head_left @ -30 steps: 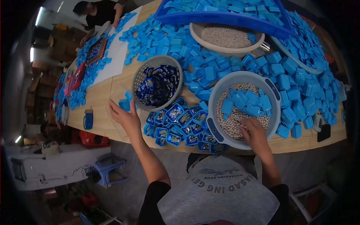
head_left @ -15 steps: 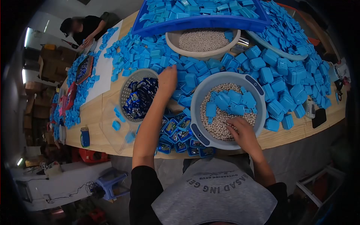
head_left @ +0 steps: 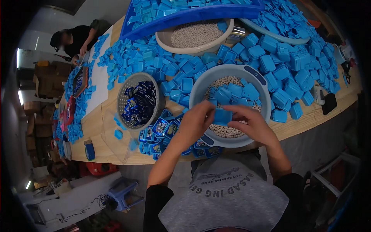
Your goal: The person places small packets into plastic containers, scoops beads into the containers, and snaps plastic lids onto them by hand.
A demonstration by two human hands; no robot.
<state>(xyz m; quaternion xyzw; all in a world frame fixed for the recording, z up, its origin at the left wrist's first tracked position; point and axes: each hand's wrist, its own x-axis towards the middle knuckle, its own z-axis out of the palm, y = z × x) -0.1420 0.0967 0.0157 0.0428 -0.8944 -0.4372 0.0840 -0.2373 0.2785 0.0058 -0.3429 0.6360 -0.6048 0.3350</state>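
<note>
Over the grey-blue basin [head_left: 197, 91], a small light-blue plastic box [head_left: 223, 117] is held between my two hands. My left hand [head_left: 198, 120] pinches its left side. On the right edge, my right hand [head_left: 253, 123] has its thumb and fingers closed; whether beads are in those fingers is hidden. Beneath, the basin contains pale round beads [head_left: 226, 132] and several blue plastic pieces [head_left: 235, 91]. Left of it stands a perforated grey basket [head_left: 159, 104] of dark-blue printed packets [head_left: 140, 104]. Blue boxes with packets inside [head_left: 160, 127] lie near my left forearm.
A dark-blue crate [head_left: 193, 21] of blue boxes stands at the back, above a cream bowl [head_left: 160, 38] of beads. Piles of blue boxes [head_left: 295, 83] cover the right side. A black phone [head_left: 329, 103] lies near the right edge. Another person [head_left: 79, 38] works at far left.
My left hand has moved right and toward me from the pile of boxes, bringing a blue box over the basin. My right hand has risen from the beads to meet it.
</note>
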